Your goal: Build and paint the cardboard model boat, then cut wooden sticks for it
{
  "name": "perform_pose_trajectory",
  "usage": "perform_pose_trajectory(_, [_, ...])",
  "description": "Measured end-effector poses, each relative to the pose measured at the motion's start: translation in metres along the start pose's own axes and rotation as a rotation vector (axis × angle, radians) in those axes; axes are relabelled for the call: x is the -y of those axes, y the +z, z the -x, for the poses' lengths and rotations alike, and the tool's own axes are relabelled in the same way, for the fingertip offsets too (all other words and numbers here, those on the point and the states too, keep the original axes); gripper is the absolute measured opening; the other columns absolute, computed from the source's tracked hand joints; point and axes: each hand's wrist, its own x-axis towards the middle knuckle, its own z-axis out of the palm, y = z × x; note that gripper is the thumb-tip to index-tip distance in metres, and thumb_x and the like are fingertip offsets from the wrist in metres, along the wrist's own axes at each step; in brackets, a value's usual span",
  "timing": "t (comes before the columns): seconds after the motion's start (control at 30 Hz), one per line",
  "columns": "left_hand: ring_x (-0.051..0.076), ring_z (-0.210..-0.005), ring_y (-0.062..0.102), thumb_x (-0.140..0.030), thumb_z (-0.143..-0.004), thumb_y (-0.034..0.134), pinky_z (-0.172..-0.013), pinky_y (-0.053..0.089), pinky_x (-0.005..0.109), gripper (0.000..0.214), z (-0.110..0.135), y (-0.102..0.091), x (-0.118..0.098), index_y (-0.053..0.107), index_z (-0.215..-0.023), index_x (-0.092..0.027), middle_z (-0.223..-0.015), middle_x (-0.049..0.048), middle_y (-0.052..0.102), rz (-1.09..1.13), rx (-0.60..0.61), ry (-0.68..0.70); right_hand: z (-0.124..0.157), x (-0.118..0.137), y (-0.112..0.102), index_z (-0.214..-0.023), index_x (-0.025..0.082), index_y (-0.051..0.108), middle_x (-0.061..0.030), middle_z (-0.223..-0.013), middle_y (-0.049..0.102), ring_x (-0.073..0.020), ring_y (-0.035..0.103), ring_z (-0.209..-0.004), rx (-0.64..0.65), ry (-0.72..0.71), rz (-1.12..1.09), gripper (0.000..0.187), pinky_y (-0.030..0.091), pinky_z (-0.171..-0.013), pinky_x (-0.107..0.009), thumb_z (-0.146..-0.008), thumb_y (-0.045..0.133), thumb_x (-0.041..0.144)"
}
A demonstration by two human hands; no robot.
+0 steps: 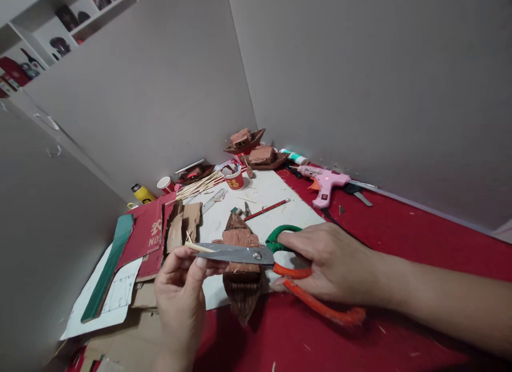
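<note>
My right hand (pixel 328 260) grips a pair of scissors (pixel 240 254) with one green and one orange handle loop. The blades point left, toward my left hand (pixel 184 286). Between its thumb and fingers my left hand pinches thin pale wooden sticks (pixel 200 247), which lie against the blades near their tips. Below the scissors sits a brown model boat (pixel 242 297) with a reddish-brown roof, partly hidden by the blades. Its pointed ends face toward and away from me.
A pink glue gun (pixel 324 182) lies at the right on the red table (pixel 400 233). White paper (pixel 276 196) carries a pencil (pixel 268 209), a ruler (pixel 214 200) and a red-and-white cup (pixel 232 177). More model boats (pixel 264 157) stand by the wall. Cardboard pieces (pixel 176 230) lie left, beside loose sticks (pixel 200 186).
</note>
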Motion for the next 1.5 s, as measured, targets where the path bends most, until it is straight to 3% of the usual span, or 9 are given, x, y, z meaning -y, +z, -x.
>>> perform_pose_trajectory(0.33, [0.010, -0.054, 0.066, -0.021, -0.071, 0.078, -0.060, 0.057, 0.021, 0.014, 0.006, 0.003, 0.000, 0.065, -0.073, -0.019, -0.062, -0.0033, 0.070, 0.007, -0.027, 0.002, -0.001, 0.000, -0.002, -0.069, 0.020, 0.053, -0.0026, -0.059, 0.059, -0.0182, 0.054, -0.050, -0.011, 0.015, 0.064, 0.045, 0.028, -0.051, -0.030, -0.080, 0.055, 0.063])
perform_pose_trajectory(0.97, [0.015, -0.053, 0.069, -0.025, -0.064, 0.083, -0.056, 0.058, 0.023, 0.022, 0.008, 0.009, -0.003, 0.062, -0.068, -0.018, -0.059, -0.0016, 0.071, 0.048, -0.067, -0.073, 0.002, -0.003, 0.001, -0.071, 0.018, 0.053, 0.0000, -0.055, 0.056, -0.0148, 0.051, -0.047, -0.002, -0.030, 0.038, 0.042, 0.027, -0.049, -0.027, -0.084, 0.054, 0.059])
perform_pose_trajectory(1.2, [0.017, -0.053, 0.070, -0.023, -0.068, 0.080, -0.056, 0.059, 0.025, 0.017, 0.013, 0.007, 0.006, 0.064, -0.072, -0.018, -0.064, -0.0016, 0.072, 0.019, -0.022, -0.019, -0.002, 0.001, -0.003, -0.069, 0.018, 0.054, -0.0015, -0.060, 0.059, -0.0170, 0.053, -0.052, -0.048, -0.031, 0.111, 0.044, 0.029, -0.053, -0.028, -0.076, 0.062, 0.061])
perform_pose_trajectory(1.5, [0.016, -0.055, 0.071, -0.021, -0.072, 0.077, -0.059, 0.059, 0.026, 0.012, 0.014, 0.005, 0.008, 0.066, -0.073, -0.020, -0.065, -0.0026, 0.073, 0.006, 0.015, -0.019, 0.001, 0.000, 0.002, -0.068, 0.019, 0.051, 0.0000, -0.056, 0.055, -0.0146, 0.049, -0.047, -0.034, -0.063, 0.047, 0.044, 0.028, -0.050, -0.027, -0.081, 0.056, 0.061])
